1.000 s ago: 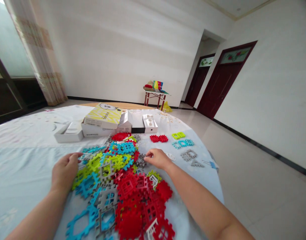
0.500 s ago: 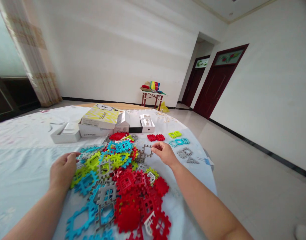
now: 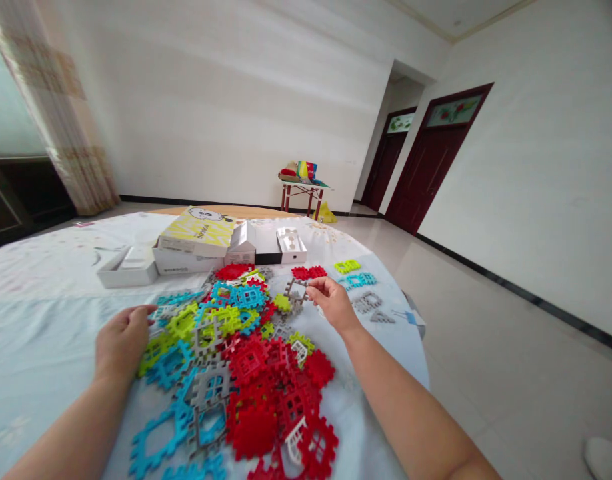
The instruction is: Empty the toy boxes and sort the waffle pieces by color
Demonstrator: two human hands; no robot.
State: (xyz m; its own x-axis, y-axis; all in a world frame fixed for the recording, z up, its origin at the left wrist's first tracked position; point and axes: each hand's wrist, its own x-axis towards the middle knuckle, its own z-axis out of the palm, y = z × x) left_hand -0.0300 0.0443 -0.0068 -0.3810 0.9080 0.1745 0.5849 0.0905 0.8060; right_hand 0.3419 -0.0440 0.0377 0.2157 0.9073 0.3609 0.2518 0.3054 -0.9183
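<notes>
A heap of toothed plastic building panels, with red panels (image 3: 256, 430), blue panels (image 3: 156, 433), lime panels (image 3: 183, 323) and grey panels (image 3: 211, 383), covers the middle of the table. My right hand (image 3: 333, 303) pinches a grey square frame panel (image 3: 297, 289) by its right edge, at the heap's far right side. My left hand (image 3: 123, 340) rests at the heap's left edge with its fingers curled together. Its fingertips are beside blue and grey panels, and whatever they grip is hidden.
Sorted by colour at the right lie red panels (image 3: 309, 273), lime panels (image 3: 347, 266), blue panels (image 3: 360, 280) and grey panels (image 3: 367, 302). Behind the heap stand a yellow-and-white box (image 3: 199, 230) and open white boxes (image 3: 129, 275). The table's round edge curves past the right forearm.
The grey frame panel in my right hand has tilted flatter, and a lime panel now shows beside it. My left hand stays at the heap's left edge. The view has shifted slightly.
</notes>
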